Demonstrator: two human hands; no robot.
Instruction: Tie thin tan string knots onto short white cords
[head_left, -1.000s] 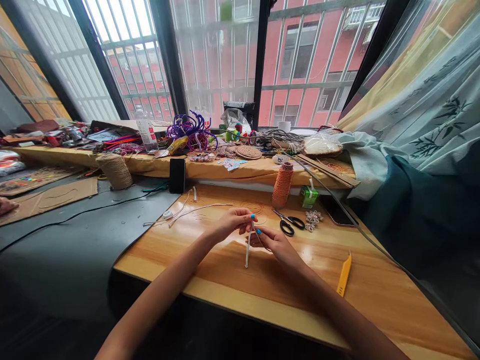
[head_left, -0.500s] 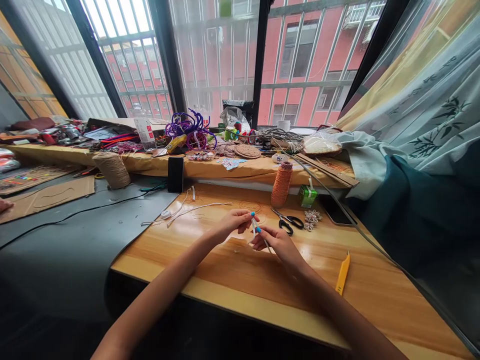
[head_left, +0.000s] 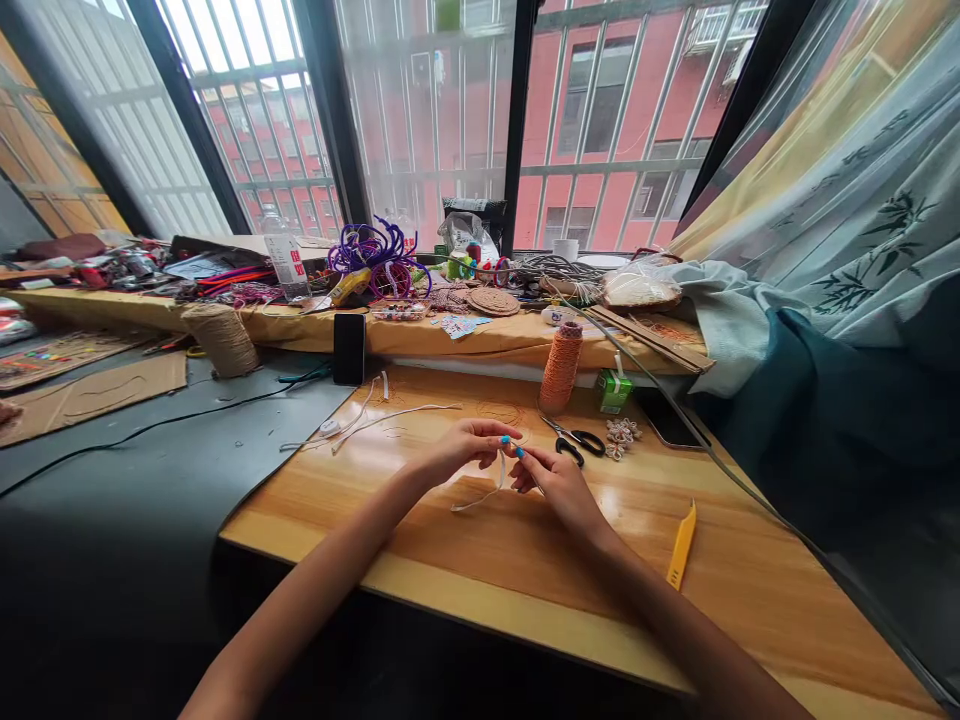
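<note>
Over the wooden table, my left hand [head_left: 474,445] and my right hand [head_left: 551,475] meet fingertip to fingertip, both in a pinch. Between them they grip a white cord [head_left: 501,474], whose loose end hangs below my left fingers and trails left onto the wood. The exact spot where the cord is pinched is hidden by the fingers. Black-handled scissors [head_left: 574,440] lie just beyond my right hand, beside a small bundle of knotted beige cord [head_left: 622,437]. Behind stands a cone of orange thread [head_left: 561,368].
Yellow tweezers [head_left: 682,546] lie at the right. More white cords [head_left: 390,417] lie to the left near a phone [head_left: 349,349] propped upright. A green carton [head_left: 613,390] and another phone [head_left: 670,420] are at the back right. A cluttered ledge [head_left: 450,335] runs under the window. Someone's hand [head_left: 9,412] shows at far left.
The fingertips have drawn a little closer together. The cord's loose end now hangs down and left onto the table, where before it was bunched between my hands.
</note>
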